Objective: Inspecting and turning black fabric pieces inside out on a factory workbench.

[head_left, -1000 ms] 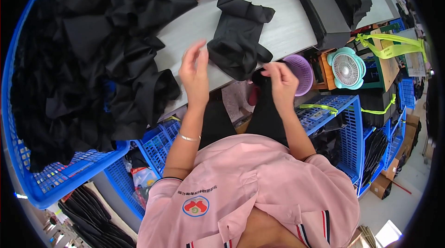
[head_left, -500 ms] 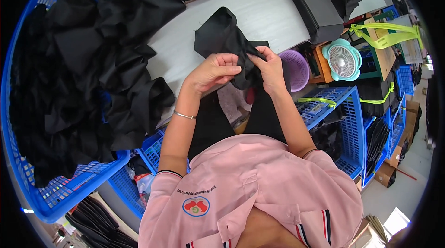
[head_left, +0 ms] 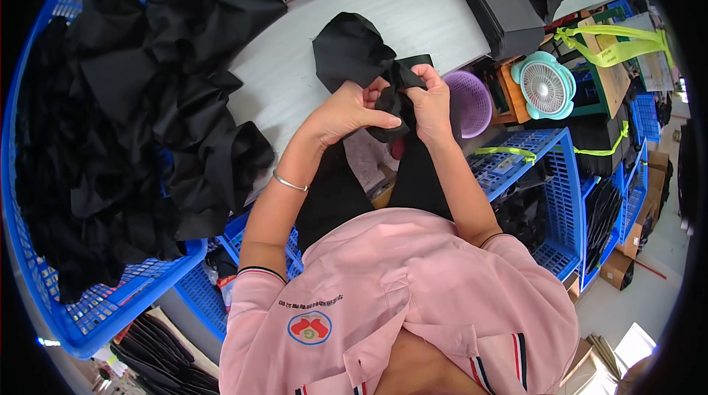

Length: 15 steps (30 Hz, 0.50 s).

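Note:
Between my two hands is a piece of black fabric (head_left: 350,52), bunched at its middle, its wider end spread over the edge of the white table (head_left: 295,44). My left hand (head_left: 352,111) pinches the bunched part, thumb pointing right along the cloth. On the right side of the same fabric, my right hand (head_left: 429,96) grips it between thumb and bent fingers. Some fingertips of both hands are hidden by the folds. Below the hands the cloth hangs over my lap.
A large blue basket (head_left: 147,284) heaped with black fabric pieces (head_left: 125,144) stands at left. Stacked black panels (head_left: 501,8) lie at the table's far right. Right of my hands are a purple basket (head_left: 472,104), a turquoise fan (head_left: 544,85) and a blue crate (head_left: 564,203).
My left hand has shifted slightly right and down, its thumb now stretched across the fabric. The cloth's upper part has turned and bunched differently. My right hand stays nearly in place.

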Motion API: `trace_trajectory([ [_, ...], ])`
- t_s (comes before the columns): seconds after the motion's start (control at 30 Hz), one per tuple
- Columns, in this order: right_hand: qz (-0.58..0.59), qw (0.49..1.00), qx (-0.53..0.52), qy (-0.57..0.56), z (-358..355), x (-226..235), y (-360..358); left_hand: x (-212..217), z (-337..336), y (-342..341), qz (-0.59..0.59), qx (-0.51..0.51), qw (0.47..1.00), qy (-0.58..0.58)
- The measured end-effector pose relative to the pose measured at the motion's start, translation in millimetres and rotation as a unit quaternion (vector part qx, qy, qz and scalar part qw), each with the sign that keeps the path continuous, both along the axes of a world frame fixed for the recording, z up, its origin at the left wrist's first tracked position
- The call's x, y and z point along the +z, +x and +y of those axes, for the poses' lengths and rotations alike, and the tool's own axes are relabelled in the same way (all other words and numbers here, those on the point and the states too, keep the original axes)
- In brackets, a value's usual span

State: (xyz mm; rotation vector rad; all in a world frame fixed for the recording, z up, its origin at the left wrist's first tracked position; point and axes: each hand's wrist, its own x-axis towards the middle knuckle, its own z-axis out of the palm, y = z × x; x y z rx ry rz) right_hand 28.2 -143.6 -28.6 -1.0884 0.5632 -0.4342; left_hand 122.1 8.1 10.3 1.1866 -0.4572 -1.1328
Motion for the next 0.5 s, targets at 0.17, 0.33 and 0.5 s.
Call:
trace_trajectory([
  [0.17,-0.022,0.993,0.073,0.085,-15.2,25.4,-10.1,1.8,9.6,30.7,-0.290,0.250,0.922,0.052],
  [0.33,-0.027,0.976,0.215,0.029,-16.0,39.1,-9.1,0.9,5.1,27.1,-0.332,0.341,0.875,0.088],
  [0.5,-0.023,0.980,0.184,0.074,-14.5,28.3,-5.6,-2.7,10.8,20.2,-0.173,0.324,0.927,0.076],
])
